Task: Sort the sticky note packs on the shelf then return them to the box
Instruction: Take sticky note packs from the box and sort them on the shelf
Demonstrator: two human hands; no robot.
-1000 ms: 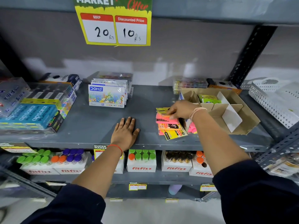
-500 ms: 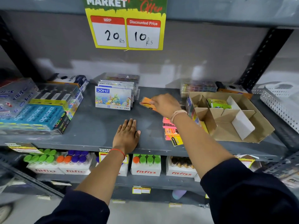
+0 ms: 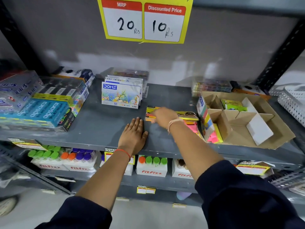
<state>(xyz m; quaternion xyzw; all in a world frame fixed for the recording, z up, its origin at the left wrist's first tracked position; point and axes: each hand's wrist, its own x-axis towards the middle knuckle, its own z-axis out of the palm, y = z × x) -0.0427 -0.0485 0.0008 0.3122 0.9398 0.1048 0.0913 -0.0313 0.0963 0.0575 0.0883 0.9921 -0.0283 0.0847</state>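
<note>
My right hand is closed over an orange sticky note pack that lies low on the grey shelf, just beyond my left fingertips. A yellow pack lies right behind it. My left hand rests flat on the shelf, fingers apart, holding nothing. Behind my right wrist lies a pile of packs with a yellow-labelled one on top of pink ones. The divided cardboard box stands to the right. It holds a green pack at the back and upright multicolour packs at its left end.
DOMS pastel boxes stand at the shelf's middle back and stacked apsara pencil boxes fill the left. A white perforated basket sits at the far right. A price sign hangs above. Fitfizz bottles line the lower shelf.
My right hand took an orange pack from the pile beside the box, carried it left, and now holds it down on the shelf near my left hand. The left hand stayed flat.
</note>
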